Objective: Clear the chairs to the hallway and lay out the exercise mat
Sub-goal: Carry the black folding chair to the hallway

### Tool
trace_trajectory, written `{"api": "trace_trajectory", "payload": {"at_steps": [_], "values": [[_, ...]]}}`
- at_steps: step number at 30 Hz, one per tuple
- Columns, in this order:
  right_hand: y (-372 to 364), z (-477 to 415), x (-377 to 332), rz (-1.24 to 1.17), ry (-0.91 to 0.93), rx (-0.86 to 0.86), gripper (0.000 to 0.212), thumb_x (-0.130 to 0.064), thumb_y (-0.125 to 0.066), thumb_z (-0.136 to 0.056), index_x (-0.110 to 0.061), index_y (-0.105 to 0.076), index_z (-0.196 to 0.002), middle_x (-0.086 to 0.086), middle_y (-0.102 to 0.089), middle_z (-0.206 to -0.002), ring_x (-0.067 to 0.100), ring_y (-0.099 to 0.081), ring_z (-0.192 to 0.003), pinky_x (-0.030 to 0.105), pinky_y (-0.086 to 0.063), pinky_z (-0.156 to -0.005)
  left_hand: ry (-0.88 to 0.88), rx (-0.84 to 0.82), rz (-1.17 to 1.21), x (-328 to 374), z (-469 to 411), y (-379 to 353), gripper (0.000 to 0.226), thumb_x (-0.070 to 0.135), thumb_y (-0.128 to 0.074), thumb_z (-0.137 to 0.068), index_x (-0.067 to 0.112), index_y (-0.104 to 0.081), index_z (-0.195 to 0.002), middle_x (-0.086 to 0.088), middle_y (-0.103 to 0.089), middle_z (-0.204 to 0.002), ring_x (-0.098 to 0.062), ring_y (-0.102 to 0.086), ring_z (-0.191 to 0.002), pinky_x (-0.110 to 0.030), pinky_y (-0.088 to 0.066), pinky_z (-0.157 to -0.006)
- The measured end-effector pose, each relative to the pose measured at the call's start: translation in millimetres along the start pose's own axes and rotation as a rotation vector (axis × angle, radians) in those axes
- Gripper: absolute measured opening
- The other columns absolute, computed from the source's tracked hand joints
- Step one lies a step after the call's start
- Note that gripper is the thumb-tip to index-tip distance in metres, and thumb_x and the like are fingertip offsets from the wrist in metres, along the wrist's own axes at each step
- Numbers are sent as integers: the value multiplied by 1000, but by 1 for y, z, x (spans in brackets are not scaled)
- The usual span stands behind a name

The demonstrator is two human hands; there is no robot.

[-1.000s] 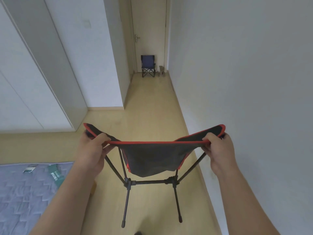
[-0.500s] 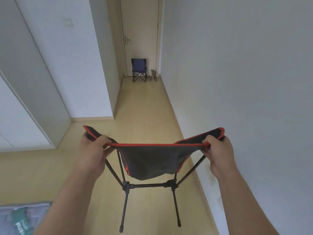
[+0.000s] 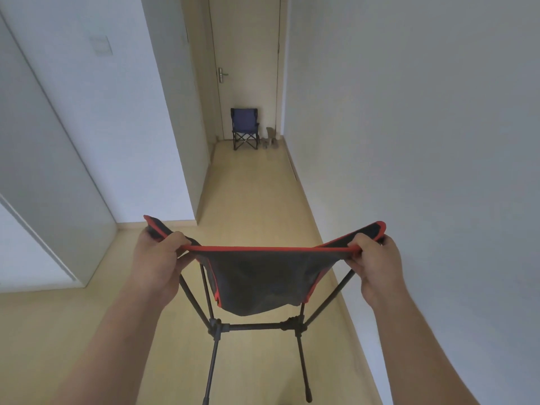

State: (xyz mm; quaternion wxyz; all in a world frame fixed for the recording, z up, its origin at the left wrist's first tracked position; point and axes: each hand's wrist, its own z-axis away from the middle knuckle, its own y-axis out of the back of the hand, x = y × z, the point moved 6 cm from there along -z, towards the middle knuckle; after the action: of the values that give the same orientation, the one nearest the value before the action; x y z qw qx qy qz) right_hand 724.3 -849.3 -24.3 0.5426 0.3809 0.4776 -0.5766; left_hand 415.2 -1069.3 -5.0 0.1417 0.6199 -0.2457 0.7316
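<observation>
A black camp chair point(image 3: 260, 279) with red trim hangs in front of the person at the mouth of the hallway. The left hand point(image 3: 159, 258) grips its upper left corner and the right hand point(image 3: 374, 261) its upper right corner, fingers point(image 3: 358, 239) curled over the red edge. Its thin black legs point down over the pale wood floor point(image 3: 257, 194). Far down the hallway a blue folding chair point(image 3: 245, 127) stands before the door point(image 3: 248, 54), with a small tan object point(image 3: 270, 138) just beside it.
</observation>
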Motion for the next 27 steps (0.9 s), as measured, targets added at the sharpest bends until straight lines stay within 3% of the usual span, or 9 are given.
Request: {"api": "trace_trajectory", "payload": {"at_steps": [9,14,18,23,27], "values": [[-97,-137,-34,18,-15,-63,37,3,-62,-83,0,-56,-119,21,-65,-115,32,-67,-105,45,-60,-90,-16,53,9,12,-141,-53,32,-11,-52,-82,-11,-50,-113,-21,-62,-89,-38,-69,-81,-50,-63,-80],[-150,-195,-46,31,11,-65,37,3,-62,-82,-1,-56,-118,22,-64,-116,33,-66,-108,45,-60,-90,-25,68,17,18,-214,-74,20,-13,-52,-83,4,-56,-93,-11,-68,-74,-33,-73,-78,-39,-64,-69],[-194,-241,-47,38,12,-40,35,2,-62,-82,0,-56,-117,23,-64,-115,36,-66,-109,44,-61,-88,-12,57,30,15,-279,-85,25,-11,-53,-83,3,-56,-102,-18,-61,-88,-36,-68,-83,-42,-64,-73],[-261,-296,-47,40,14,-29,28,3,-60,-81,4,-58,-109,19,-61,-96,42,-66,-106,47,-61,-88,29,29,23,17,-369,-95,28,-11,-52,-82,0,-53,-107,-19,-55,-97,-38,-63,-84,-54,-61,-85],[-308,-338,-46,30,-15,6,35,3,-61,-82,3,-57,-116,22,-63,-104,36,-67,-105,43,-61,-85,59,23,10,26,-441,-106,29,-12,-54,-83,-1,-52,-110,-22,-55,-103,-43,-64,-92,-51,-62,-83]]}}
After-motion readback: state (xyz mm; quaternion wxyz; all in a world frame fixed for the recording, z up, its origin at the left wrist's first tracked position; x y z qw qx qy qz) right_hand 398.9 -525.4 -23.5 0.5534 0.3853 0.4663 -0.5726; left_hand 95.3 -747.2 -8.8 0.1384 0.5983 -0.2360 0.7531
